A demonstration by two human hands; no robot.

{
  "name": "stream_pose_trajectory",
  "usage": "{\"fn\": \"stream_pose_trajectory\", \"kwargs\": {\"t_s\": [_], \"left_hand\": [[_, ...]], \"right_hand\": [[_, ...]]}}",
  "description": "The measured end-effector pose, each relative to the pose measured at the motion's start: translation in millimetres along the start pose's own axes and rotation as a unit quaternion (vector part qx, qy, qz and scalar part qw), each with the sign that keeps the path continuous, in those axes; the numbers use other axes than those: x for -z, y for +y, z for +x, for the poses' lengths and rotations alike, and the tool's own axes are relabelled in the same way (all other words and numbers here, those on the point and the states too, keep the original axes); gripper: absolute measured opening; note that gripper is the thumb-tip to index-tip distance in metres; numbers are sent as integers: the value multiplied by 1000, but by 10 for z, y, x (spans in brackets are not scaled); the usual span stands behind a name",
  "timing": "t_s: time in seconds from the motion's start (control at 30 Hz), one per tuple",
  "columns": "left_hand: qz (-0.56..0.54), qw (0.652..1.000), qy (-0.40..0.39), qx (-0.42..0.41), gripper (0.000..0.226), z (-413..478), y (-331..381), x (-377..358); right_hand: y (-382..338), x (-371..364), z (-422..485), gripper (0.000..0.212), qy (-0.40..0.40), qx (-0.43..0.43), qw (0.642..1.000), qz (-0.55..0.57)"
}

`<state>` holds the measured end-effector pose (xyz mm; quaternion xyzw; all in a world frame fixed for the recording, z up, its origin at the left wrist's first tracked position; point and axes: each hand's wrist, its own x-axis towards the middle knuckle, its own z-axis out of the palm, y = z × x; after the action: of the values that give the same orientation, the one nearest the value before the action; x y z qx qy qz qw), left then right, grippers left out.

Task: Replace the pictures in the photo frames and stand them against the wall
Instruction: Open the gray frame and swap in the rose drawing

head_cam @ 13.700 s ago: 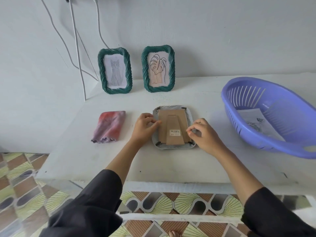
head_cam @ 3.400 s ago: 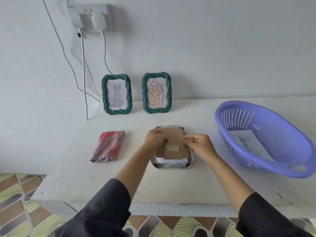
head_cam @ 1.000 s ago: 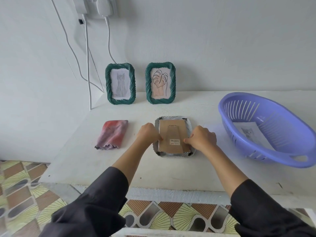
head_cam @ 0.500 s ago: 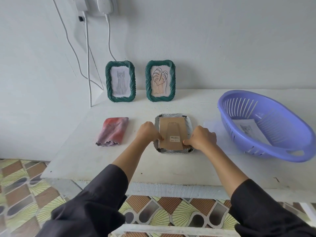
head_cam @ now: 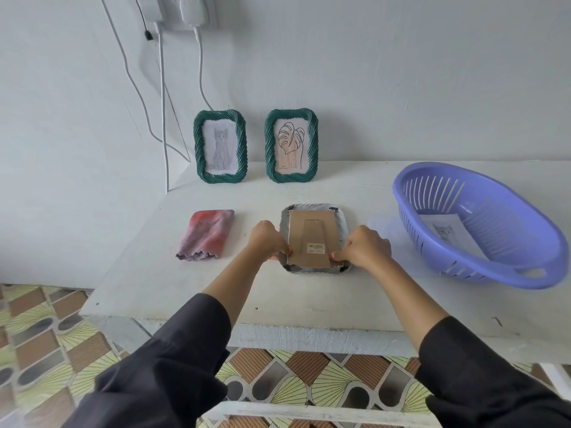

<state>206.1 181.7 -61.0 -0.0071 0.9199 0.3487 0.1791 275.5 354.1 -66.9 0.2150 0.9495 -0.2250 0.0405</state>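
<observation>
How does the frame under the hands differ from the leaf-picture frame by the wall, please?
The grey frame lies face down, cardboard back up; the leaf frame stands upright at the wall, picture showing. The grey frame is silvery, the leaf frame green. Both have ribbed borders.

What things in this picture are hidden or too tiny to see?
Head view:
Picture in the silver frame: face-down, covered by its cardboard back.
Label print: too small to read.
Fingertips of left hand and right hand: tucked behind knuckles.
Wall socket: cut by top edge.
</observation>
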Motion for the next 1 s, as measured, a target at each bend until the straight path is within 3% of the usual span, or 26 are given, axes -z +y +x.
{"fn": "stream_pose_trajectory", "kwargs": {"t_s": [0.1,0.2,0.43,0.57,0.67,0.8,1.0], "left_hand": [[21,1000,20,-4,28,-22,-4,-7],[16,1000,16,-21,11,8,-35,-11],[70,995,-50,-47,33,-21,-56,81],[192,964,-56,-173,39,-106,-46,123],[206,944,-64,-250,34,-120,-62,138],[222,930,-93,-279,22,-88,-88,153],[262,906,-119,-309,29,-90,-110,202]], "right_hand": [[11,-5,13,42,5,4,1000,7],[20,6,-31,35,15,24,999,15],[140,127,-159,27,-22,107,993,37],[204,146,-167,26,-27,170,985,13],[221,149,-153,20,-32,210,977,-1],[211,188,-135,19,-37,251,966,-49],[214,170,-141,19,-30,328,936,-126]]}}
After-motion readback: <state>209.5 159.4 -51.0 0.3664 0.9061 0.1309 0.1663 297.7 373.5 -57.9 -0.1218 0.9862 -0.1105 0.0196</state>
